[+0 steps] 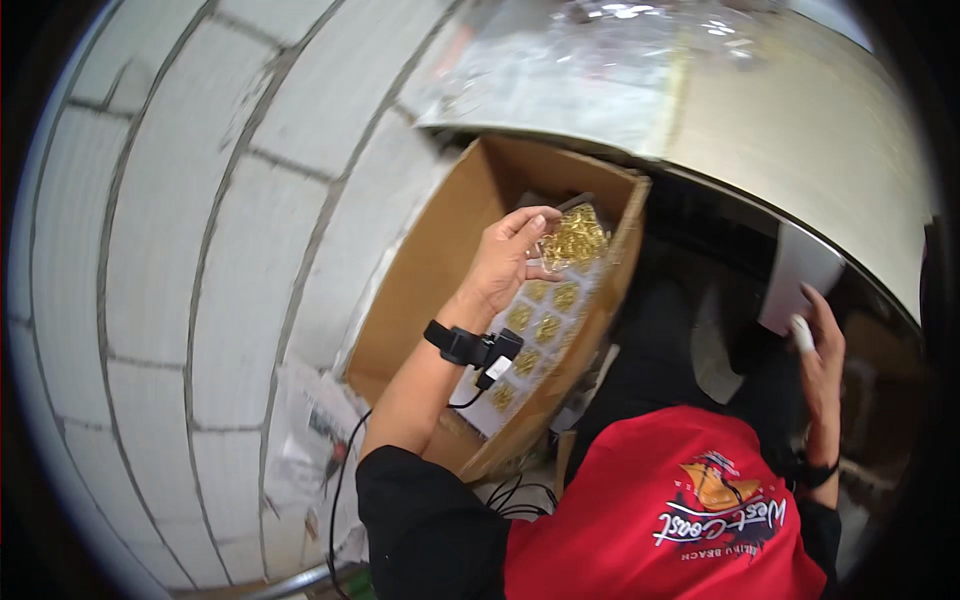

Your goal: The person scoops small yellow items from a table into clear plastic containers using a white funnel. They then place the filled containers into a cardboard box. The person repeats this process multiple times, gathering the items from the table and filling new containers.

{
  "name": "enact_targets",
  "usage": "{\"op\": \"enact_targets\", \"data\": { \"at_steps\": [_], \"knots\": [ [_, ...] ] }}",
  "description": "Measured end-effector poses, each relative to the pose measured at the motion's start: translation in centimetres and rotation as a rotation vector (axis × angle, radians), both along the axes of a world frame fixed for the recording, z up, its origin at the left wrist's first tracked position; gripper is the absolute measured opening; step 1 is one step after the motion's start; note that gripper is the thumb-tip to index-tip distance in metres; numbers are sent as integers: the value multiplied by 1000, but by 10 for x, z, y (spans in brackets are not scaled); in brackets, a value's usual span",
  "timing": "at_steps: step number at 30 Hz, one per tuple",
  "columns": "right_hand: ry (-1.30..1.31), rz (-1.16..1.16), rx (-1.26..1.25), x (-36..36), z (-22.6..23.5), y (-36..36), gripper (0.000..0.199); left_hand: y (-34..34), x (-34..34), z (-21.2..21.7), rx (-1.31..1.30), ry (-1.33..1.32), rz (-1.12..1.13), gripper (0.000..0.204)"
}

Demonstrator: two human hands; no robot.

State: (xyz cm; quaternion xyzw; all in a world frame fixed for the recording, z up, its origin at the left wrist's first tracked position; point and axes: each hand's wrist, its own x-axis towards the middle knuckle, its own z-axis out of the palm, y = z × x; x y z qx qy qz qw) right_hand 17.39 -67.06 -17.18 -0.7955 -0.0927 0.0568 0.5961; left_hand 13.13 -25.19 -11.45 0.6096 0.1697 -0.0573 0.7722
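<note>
My left hand (505, 258) is closed on a clear pack of small gold-coloured metal pieces (575, 238), thumb and fingers at its left side. It holds the pack over an open cardboard box (410, 290). Inside the box, several similar clear packs of gold pieces (547, 328) lie in rows on a whitish layer. My right hand (824, 350) is low at the right, its fingers stretched apart and a white covering on one digit. Its fingertips lie by the edge of a pale grey panel (803, 270) below the table; whether they press on it I cannot tell.
A pale table (800, 130) with a curved-looking front edge spans the top right, clear plastic wrapping (620, 30) on its far part. A white block wall (230, 230) rises at left. Crumpled plastic bags (315, 430) lie beside the box. A black cable (340, 500) runs from my left wrist.
</note>
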Motion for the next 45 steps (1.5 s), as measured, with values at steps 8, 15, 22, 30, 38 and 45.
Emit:
{"op": "enact_targets", "data": {
  "at_steps": [8,15,22,30,38,45],
  "knots": [
    [199,54,-239,17,-55,-21,41,146,-160,-108,109,553,121,22],
    [83,88,-445,32,-39,6,39,141,-235,-166,64,1004,-130,14],
    [150,179,-491,35,-31,28,39,133,-299,-227,-87,1116,-74,7],
    [136,296,-540,32,-18,48,40,144,-347,-297,368,803,-749,29],
    [-174,404,-607,56,28,59,30,127,-252,-261,799,921,-562,25],
    [-497,-242,-523,158,14,-65,47,138,-116,-127,1095,748,-222,20]
  ]
}}
